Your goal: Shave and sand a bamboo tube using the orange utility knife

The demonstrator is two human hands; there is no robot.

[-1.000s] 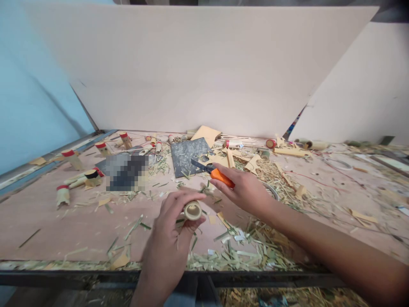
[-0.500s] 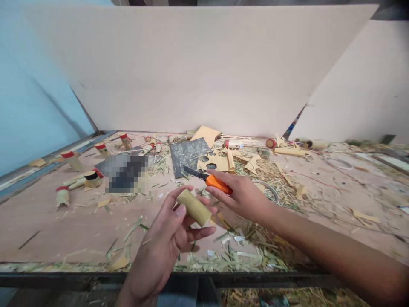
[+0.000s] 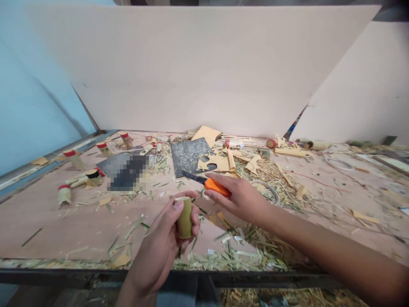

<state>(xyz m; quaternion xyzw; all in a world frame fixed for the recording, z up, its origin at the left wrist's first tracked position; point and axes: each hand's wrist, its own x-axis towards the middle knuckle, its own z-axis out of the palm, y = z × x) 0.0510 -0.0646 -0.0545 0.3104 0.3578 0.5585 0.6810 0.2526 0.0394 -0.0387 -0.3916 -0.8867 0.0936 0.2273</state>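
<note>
My left hand (image 3: 162, 236) holds a short green bamboo tube (image 3: 184, 219) nearly upright, its pale open end facing up and my fingers wrapped round it. To the right, my right hand (image 3: 241, 194) grips an orange utility knife (image 3: 217, 187). The dark blade points up and to the left, beyond the tube and apart from it. Behind the blade lies a dark grey square sheet (image 3: 190, 155). Green and tan shavings (image 3: 233, 256) are spread below my hands.
Several red-topped bamboo pieces (image 3: 74, 158) stand at the left near a black-topped one (image 3: 93, 177). Cut yellow card (image 3: 214, 161) and a roll of tape (image 3: 270, 192) lie beyond my right hand. A large pale board (image 3: 204, 68) rises at the back.
The bamboo tube has turned from slanted to nearly upright, and my left fingers have closed more around it. The knife has shifted slightly left and down.
</note>
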